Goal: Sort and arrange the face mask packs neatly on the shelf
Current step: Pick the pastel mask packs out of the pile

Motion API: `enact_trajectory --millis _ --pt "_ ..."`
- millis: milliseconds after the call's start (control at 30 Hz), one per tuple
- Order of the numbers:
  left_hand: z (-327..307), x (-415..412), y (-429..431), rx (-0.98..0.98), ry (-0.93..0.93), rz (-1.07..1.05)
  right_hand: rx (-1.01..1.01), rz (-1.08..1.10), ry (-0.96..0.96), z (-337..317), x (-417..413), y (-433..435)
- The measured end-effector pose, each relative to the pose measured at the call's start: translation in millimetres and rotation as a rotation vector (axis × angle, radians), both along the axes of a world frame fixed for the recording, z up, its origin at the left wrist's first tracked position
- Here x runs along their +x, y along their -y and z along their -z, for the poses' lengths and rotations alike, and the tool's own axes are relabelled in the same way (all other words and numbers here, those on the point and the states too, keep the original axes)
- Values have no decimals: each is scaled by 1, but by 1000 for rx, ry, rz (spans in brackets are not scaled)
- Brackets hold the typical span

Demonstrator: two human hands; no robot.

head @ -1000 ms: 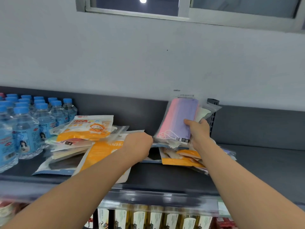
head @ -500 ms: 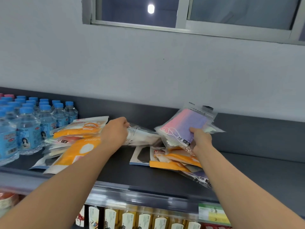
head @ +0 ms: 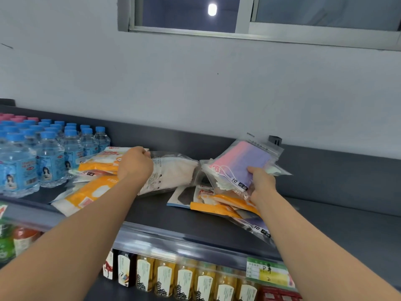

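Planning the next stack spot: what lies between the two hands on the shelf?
In the head view, a clear pack of white masks lies between the left hand, gripping its edge, and the right hand holding the pink-purple pack.

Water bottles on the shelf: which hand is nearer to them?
Left. The left hand grips the white mask pack just right of the water bottles; the right hand holds the pink-purple mask pack farther right.
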State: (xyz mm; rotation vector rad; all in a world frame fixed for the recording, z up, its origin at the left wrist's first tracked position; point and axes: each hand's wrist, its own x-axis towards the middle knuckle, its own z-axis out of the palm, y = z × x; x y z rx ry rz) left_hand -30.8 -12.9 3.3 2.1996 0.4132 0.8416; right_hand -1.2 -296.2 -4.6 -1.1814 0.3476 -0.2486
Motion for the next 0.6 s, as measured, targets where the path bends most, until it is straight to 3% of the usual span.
enact_trajectory --millis 200,367,500,600 --pt "-15 -8 -18 -10 38 -58 -39 -46 0 6 -2 -8" --pt "-34 -6 -15 -31 206 -46 -103 -125 -12 4 -6 -23" --pt "-47 -15 16 -54 441 101 -123 -170 -3 3 -6 -36" --pt "-40 -28 45 99 418 356 -95 -197 19 3 -4 -45"
